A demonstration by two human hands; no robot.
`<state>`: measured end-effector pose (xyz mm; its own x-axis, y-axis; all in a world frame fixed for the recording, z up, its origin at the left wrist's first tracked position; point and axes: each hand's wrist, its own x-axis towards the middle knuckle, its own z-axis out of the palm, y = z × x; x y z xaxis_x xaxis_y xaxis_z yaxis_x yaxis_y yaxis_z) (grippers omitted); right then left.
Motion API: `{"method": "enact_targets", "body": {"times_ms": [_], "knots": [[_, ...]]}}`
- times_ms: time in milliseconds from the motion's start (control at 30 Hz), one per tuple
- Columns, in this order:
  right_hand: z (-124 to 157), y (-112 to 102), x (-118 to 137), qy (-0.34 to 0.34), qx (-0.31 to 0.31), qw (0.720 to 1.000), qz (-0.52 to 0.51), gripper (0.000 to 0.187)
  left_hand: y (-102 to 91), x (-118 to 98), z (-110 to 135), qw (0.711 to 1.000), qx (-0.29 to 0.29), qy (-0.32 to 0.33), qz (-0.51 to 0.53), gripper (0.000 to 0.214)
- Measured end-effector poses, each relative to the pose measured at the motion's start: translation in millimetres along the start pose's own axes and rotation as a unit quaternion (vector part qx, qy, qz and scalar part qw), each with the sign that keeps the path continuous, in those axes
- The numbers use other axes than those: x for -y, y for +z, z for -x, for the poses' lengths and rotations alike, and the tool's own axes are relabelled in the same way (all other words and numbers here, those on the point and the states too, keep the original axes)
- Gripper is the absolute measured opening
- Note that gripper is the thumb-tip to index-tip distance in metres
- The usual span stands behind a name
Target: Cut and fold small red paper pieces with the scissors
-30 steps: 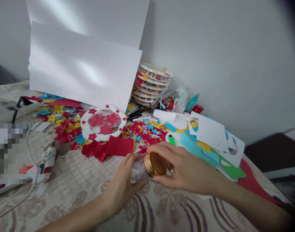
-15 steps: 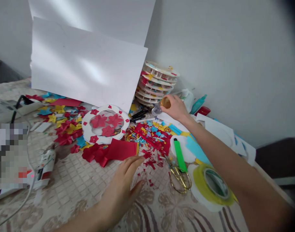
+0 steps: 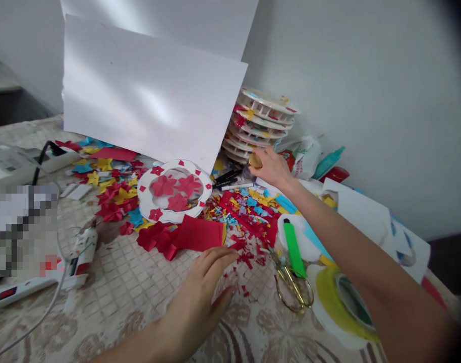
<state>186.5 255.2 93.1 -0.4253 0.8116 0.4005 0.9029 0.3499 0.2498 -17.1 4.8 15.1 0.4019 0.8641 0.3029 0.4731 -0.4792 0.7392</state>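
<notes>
My right hand (image 3: 270,166) reaches to the back of the table, its fingers closed around the gold cap of a small clear jar (image 3: 254,161). The jar's lower part is partly hidden and blurred beside the stack of white rings (image 3: 266,118). My left hand (image 3: 204,285) lies open on the patterned tablecloth, thumb and fingers apart, with nothing in it. Just beyond its fingertips are a red paper sheet (image 3: 200,233) and loose red scraps (image 3: 246,258). A white ring with red paper flowers (image 3: 144,194) lies further back.
Gold-handled scissors (image 3: 295,287), a green cutter (image 3: 294,249) and a yellow tape roll (image 3: 334,297) lie at right. A glue gun (image 3: 82,252) and power strip (image 3: 22,293) with cables occupy the left. White boards (image 3: 151,96) lean on the wall.
The view has turned a little left, so things appear shifted right. The jar has gone from tilted to more upright by the ring stack, still in my right hand. My left hand stays open.
</notes>
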Motion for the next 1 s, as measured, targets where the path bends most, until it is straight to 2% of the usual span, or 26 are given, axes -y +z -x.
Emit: {"method": "enact_targets", "body": {"times_ms": [133, 200, 367, 500, 667, 767, 833, 900, 1000], "knots": [[5, 9, 3, -0.030, 0.045, 0.998, 0.022, 0.047, -0.3, -1, 0, 1.000, 0.004, -0.002, 0.006, 0.048], [3, 12, 0, -0.024, 0.043, 0.999, 0.007, 0.048, -0.1, -1, 1, 1.000, 0.010, -0.002, 0.005, 0.050], [-8, 15, -11, 0.033, 0.006, 0.998, -0.059, 0.050, 2.9, 0, 2, 1.000, 0.017, -0.007, 0.001, 0.048], [-18, 20, -16, 0.072, -0.004, 0.995, -0.067, 0.047, 5.9, 2, 4, 1.000, 0.027, -0.005, -0.004, 0.046], [-19, 19, -21, 0.129, 0.025, 0.990, -0.059, 0.046, 6.9, 1, 4, 0.998, 0.055, -0.006, 0.003, 0.037], [-4, 9, -8, 0.130, -0.037, 0.991, -0.025, 0.045, 7.7, 0, 4, 0.997, 0.072, -0.005, 0.004, 0.034], [15, 1, 13, 0.090, -0.077, 0.992, -0.051, 0.032, 8.9, 0, 4, 0.996, 0.087, -0.002, 0.004, 0.031], [39, -5, 40, 0.034, -0.028, 0.988, -0.146, 0.019, 10.6, 0, 4, 0.995, 0.100, 0.004, 0.004, 0.028], [75, -7, 81, -0.072, 0.133, 0.943, -0.297, 0.016, 13.4, 1, 5, 0.994, 0.110, 0.018, 0.000, 0.023]]}}
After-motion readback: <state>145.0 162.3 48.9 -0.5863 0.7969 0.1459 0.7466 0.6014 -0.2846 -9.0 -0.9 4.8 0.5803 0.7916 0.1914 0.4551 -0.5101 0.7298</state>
